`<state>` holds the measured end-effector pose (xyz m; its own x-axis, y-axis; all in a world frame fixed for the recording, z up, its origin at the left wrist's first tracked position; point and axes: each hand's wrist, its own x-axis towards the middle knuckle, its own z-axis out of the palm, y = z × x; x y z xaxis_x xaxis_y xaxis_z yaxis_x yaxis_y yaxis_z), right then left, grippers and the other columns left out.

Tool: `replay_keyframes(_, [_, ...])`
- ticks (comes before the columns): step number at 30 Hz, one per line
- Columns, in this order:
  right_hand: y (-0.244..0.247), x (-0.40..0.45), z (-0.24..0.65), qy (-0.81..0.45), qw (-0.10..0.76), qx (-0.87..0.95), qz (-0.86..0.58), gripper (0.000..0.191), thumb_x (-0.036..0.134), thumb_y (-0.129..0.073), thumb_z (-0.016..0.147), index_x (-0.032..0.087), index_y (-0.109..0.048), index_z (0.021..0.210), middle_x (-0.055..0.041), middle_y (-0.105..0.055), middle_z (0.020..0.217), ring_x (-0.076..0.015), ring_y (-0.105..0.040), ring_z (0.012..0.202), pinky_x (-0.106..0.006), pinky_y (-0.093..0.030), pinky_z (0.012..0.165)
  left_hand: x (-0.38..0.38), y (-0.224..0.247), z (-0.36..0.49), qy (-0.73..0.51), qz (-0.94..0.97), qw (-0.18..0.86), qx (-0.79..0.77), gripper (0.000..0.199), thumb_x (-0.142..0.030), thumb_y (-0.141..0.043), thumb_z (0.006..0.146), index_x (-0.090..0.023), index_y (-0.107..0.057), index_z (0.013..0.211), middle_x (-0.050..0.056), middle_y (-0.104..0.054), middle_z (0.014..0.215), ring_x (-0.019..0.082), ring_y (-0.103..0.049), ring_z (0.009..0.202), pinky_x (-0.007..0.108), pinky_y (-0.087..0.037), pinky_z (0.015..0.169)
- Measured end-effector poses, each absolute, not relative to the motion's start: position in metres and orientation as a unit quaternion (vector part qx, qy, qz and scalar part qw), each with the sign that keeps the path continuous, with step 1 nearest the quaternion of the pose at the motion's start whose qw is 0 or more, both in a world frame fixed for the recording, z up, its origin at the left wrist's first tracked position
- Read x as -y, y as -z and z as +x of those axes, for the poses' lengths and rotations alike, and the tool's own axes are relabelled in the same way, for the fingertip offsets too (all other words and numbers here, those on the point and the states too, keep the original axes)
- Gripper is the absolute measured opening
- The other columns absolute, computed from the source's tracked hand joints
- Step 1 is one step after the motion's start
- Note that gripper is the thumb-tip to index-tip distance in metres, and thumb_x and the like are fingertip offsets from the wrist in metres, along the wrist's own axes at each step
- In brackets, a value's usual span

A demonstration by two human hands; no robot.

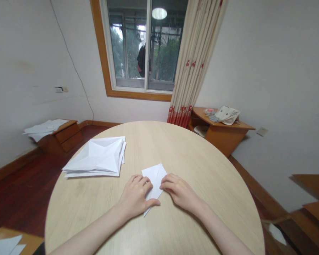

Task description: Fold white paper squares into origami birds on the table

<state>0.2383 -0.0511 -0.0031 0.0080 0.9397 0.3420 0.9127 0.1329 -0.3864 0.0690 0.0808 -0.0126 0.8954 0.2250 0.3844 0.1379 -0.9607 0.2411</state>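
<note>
A small folded white sheet of paper point(156, 179), kite-shaped with a crease down its upper part, lies on the round table in front of me. My left hand point(136, 193) holds it down from the left, fingers curled over its edge and thumb stretched across its lower part. At the right edge, my right hand point(177, 189) has its fingertips pinched together on the paper. The sheet's lower tip sticks out below my left thumb. To the left rests a stack of larger creased white papers point(101, 154).
The pale round wooden table point(175, 141) has a curved edge all round. Behind it on the right is a wooden corner desk point(223, 138) carrying a cloth bag point(227, 115). A low drawer cabinet point(67, 136) with papers on top stands at the left wall.
</note>
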Motion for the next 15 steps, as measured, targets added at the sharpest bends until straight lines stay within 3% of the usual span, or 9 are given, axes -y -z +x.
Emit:
replay_keyframes(7, [0.0015,0.0543,0.2359,-0.073,0.269,0.684,-0.674,0.023,0.008,-0.054,0.082,0.021,-0.063,0.098,-0.0071,-0.064,0.119,-0.0215,-0.056,0.114,-0.041,-0.041,0.099,-0.0805,0.0101,0.0689,-0.206,0.968,0.11,-0.093,0.033,-0.044,-0.074,0.073,-0.02,-0.063,0.092,0.005,-0.066,0.099,0.026,-0.056,0.095,0.041,-0.038,0.089])
replay_keyframes(15, [-0.0046,0.0554,0.2331,-0.069,0.262,0.69,-0.671,0.023,0.011,-0.057,0.079,0.021,-0.06,0.099,-0.0063,-0.065,0.11,-0.022,-0.056,0.108,-0.04,-0.04,0.099,-0.0798,0.0066,0.0674,-0.19,0.969,0.131,-0.087,0.03,-0.023,-0.061,0.075,-0.019,-0.063,0.104,0.007,-0.066,0.11,0.027,-0.055,0.1,0.042,-0.037,0.089])
